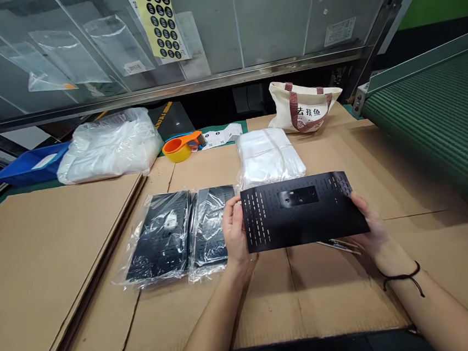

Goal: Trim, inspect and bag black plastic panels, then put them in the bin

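A black slotted panel (304,218) is held up above the cardboard, tilted toward me, with rows of small slots and a recessed strip near its upper middle. Its left edge is gripped by my left hand (235,233), thumb in front and fingers behind. My right hand (369,223) holds the right edge, its fingers mostly hidden behind the panel. Left of it lie two black panels in clear plastic bags, one bagged panel (161,235) farther left and another bagged panel (212,227) close to my left hand. Behind the held panel rests a stack of clear plastic bags (271,152).
Cardboard sheets (60,258) are stacked at the left. Toward the back are a blue tray (30,167), a large plastic-wrapped bundle (111,146), an orange tape dispenser (181,146) and a canvas bag (304,108). A green conveyor belt (438,111) runs along the right.
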The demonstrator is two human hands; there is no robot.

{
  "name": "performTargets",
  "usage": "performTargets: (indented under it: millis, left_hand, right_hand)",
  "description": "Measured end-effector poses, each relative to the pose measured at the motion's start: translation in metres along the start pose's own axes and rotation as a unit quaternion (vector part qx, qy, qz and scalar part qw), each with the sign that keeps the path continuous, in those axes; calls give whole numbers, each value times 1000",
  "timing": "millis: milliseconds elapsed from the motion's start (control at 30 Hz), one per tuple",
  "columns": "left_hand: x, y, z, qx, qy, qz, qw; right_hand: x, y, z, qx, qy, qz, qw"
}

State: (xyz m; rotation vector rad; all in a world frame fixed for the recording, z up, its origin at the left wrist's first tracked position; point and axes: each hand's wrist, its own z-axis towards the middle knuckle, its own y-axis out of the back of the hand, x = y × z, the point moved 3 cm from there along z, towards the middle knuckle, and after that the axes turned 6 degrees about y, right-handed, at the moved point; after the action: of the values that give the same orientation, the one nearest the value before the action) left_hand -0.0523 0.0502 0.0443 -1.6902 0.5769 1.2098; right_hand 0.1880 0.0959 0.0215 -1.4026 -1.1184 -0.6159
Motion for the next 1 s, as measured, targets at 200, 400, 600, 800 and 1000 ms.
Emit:
performTargets:
  millis: [200, 400, 600, 800, 1000]
  left_hand:
    - [2, -4, -3, 1, -3, 11, 1000]
    - [5, -1, -1, -13, -3, 13, 1000]
    - [8, 3, 2, 3, -52, 81, 995]
    - [7, 7, -2, -33, -177, 260, 949]
    - [3, 5, -9, -7, -214, 249, 945]
  right_hand:
    - [1, 5, 7, -28, 43, 3, 999]
    - [0, 8, 4, -35, 60, 9, 998]
    - [-1, 1, 6, -23, 87, -26, 996]
    - [5, 0, 5, -41, 244, -224, 943]
    - [13, -14, -10, 11, 465, -383, 798]
